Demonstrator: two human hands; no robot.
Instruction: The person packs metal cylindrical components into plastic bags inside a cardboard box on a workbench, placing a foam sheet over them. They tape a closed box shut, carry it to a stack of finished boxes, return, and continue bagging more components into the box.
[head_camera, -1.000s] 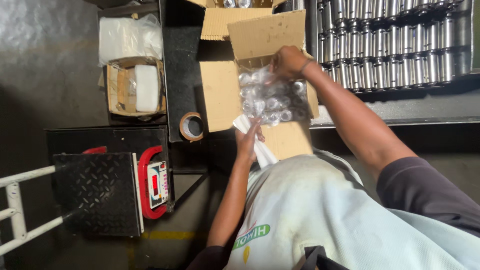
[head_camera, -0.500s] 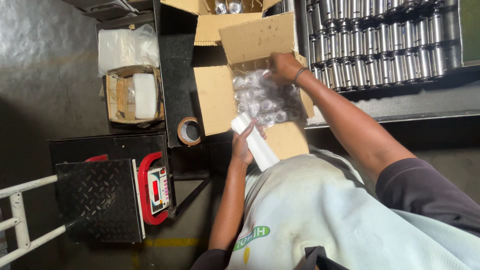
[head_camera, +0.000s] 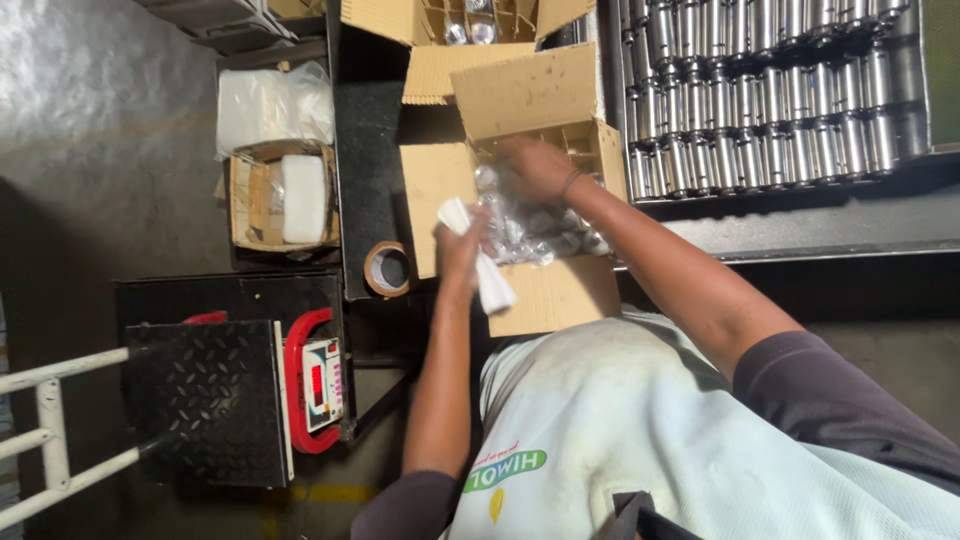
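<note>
— Head view first: what are your hands on?

— My left hand (head_camera: 458, 243) is clamped on a folded white sheet (head_camera: 482, 262), which sticks out past my fingers toward my body. It hovers at the near-left corner of the open cardboard box (head_camera: 440, 190). My right hand (head_camera: 537, 166) is down inside that box with its fingers curled over the clear plastic bag (head_camera: 530, 225) of shiny metal parts — whether it truly grips the plastic or only presses on it, I cannot tell, since the hand is blurred.

— So the two hands are apart?

— Yes, near each other but not touching; the plastic lies between them.

— What lies around them?

— Just left of my left hand sits a roll of brown tape (head_camera: 386, 269) on the dark bench. Further left stands a smaller carton (head_camera: 250, 200) with a white block inside. Beyond my right hand are rows of metal cylinders (head_camera: 770, 90) — and below my left forearm, a platform scale (head_camera: 210, 400) with a red frame.
</note>
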